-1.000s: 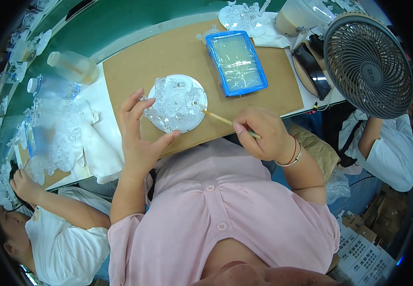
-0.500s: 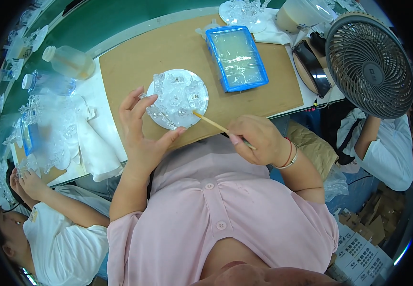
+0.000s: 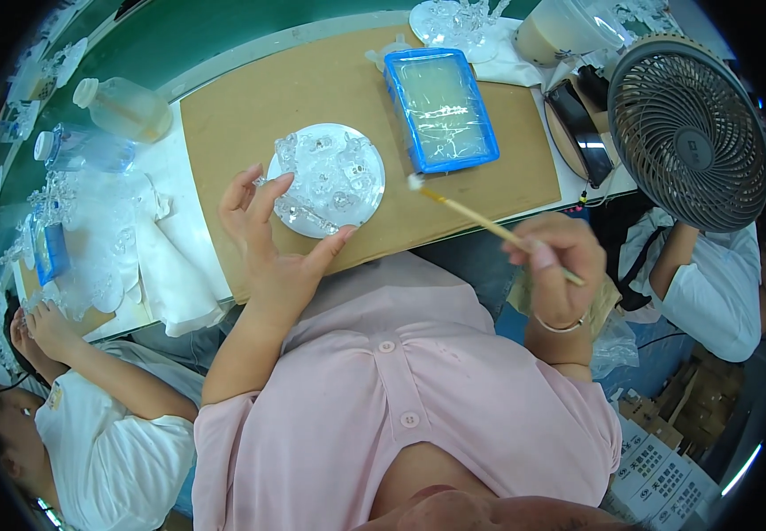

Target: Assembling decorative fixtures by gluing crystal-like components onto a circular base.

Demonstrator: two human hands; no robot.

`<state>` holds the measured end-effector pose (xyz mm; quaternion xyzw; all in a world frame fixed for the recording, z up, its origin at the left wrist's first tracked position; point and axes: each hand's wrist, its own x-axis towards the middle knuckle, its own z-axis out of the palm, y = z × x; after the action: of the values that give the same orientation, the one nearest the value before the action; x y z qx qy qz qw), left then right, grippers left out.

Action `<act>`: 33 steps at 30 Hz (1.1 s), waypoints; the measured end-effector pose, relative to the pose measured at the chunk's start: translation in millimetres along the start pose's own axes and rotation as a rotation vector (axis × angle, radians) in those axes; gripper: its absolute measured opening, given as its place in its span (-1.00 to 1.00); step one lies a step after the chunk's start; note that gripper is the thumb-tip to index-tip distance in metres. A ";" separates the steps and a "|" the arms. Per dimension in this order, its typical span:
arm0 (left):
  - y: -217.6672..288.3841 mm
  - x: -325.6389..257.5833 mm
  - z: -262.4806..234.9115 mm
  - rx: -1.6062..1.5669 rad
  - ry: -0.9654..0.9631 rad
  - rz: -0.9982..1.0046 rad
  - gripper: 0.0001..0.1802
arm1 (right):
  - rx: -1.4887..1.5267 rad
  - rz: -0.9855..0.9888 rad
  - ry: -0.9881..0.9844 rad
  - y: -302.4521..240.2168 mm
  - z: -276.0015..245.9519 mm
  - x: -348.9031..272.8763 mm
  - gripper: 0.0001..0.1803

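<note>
A round white plate (image 3: pixel 367 209) bears several clear, glossy plastic or crystal-like pieces (image 3: pixel 326 177), over the cardboard near its front edge. My left hand (image 3: pixel 269 232) curves round the plate's left side, thumb at the near rim and index finger by the clear pieces at the left. I cannot tell whether the plate rests on the cardboard or is slightly raised. Off to the right, my right hand (image 3: pixel 561 265) pinches a thin wooden-handled paintbrush (image 3: pixel 480 219), its white tip pointing up and left, apart from the plate. Beyond the tip lies a blue-rimmed tray (image 3: pixel 494 142) with a see-through wrapped top.
Brown cardboard (image 3: pixel 250 115) covers the table. A grey fan (image 3: pixel 697 137) and dark glasses (image 3: pixel 582 128) stand right, a tub (image 3: pixel 560 35) at the back. Bottles (image 3: pixel 126 108) and white cloth (image 3: pixel 175 274) lie left. A co-worker's hand (image 3: pixel 51 332) works at far left; another person sits right.
My right hand has drawn the brush away from the clear pieces, to the right. My left hand stays at the plate.
</note>
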<state>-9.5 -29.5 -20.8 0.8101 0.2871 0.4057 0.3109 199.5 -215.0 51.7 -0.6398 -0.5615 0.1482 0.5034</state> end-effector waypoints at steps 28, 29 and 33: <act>4.5 16.4 -28.6 0.083 -0.139 0.065 -0.04 | -0.135 -0.079 -0.157 16.5 24.4 20.0 -0.95; 4.9 17.5 -31.9 0.054 -0.159 0.051 -0.09 | -0.120 -0.052 -0.179 19.6 31.2 20.6 -0.95; 0.4 23.4 -40.6 0.085 -0.237 0.028 -0.24 | -0.134 -0.012 -0.144 20.7 32.7 27.1 -0.95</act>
<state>-31.5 -2.0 10.1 0.8689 0.2538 0.2989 0.3022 195.4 -173.0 30.4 -0.6565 -0.6087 0.1528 0.4186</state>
